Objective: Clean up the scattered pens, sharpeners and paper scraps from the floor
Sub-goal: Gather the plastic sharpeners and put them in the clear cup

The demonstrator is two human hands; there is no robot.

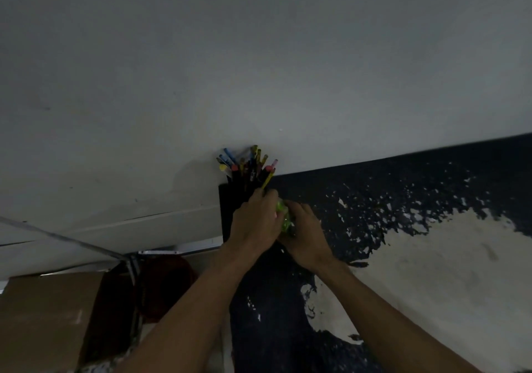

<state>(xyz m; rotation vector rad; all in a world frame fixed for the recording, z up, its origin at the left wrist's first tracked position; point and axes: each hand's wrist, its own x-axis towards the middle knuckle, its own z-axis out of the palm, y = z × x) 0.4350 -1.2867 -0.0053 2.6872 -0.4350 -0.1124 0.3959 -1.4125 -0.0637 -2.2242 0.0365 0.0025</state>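
Note:
A black holder point(227, 208) stands on the floor against the grey wall, with several pens and pencils point(247, 165) sticking up out of it. My left hand point(254, 223) is closed around a yellow pencil point(267, 180) whose upper end leans among the others. My right hand point(306, 237) sits right beside the left one, fingers curled over a small bright green object point(283, 214) squeezed between both hands. What the green object is I cannot make out. The holder's front is partly hidden by my hands.
The floor point(431, 272) is dark blue paint, worn through to pale concrete at the right. A brown cardboard box point(43, 321) lies at the lower left, beside a metal frame point(132, 269) and a dark red object point(169, 280). The wall point(259, 70) fills the upper view.

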